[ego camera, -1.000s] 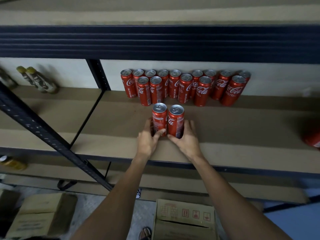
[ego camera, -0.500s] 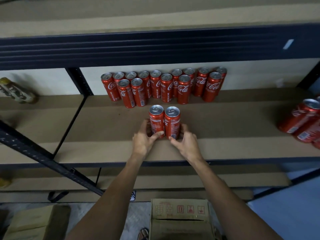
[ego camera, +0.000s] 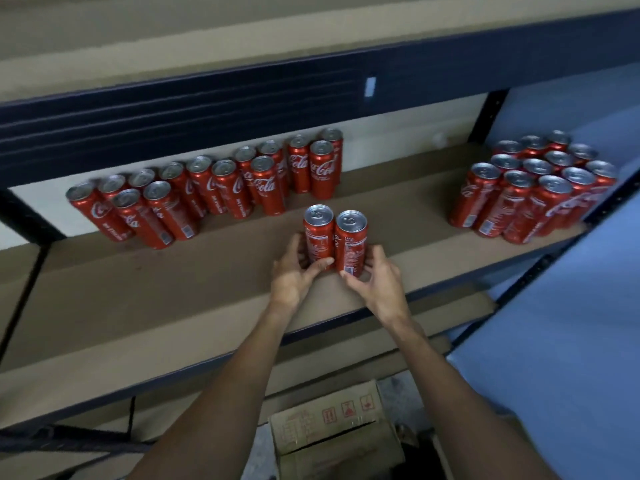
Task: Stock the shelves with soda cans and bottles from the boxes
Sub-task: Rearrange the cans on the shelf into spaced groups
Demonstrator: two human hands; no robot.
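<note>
Two tall red soda cans stand side by side on the brown shelf board (ego camera: 180,285), near its front. My left hand (ego camera: 294,271) grips the left can (ego camera: 318,233) and my right hand (ego camera: 374,282) grips the right can (ego camera: 350,240). A double row of several red cans (ego camera: 214,192) lines the back wall to the left. A second cluster of several red cans (ego camera: 533,188) stands at the shelf's right end.
A dark metal beam (ego camera: 242,102) of the upper shelf runs overhead. Below the shelf a cardboard box (ego camera: 332,427) sits on the floor. A dark upright post (ego camera: 491,109) stands at the back right, and a blue wall (ego camera: 554,341) is on the right.
My view has swung to the right, bringing the right-hand can cluster fully into sight. Both hands have carried the two cans rightward along the shelf relative to the back row.
</note>
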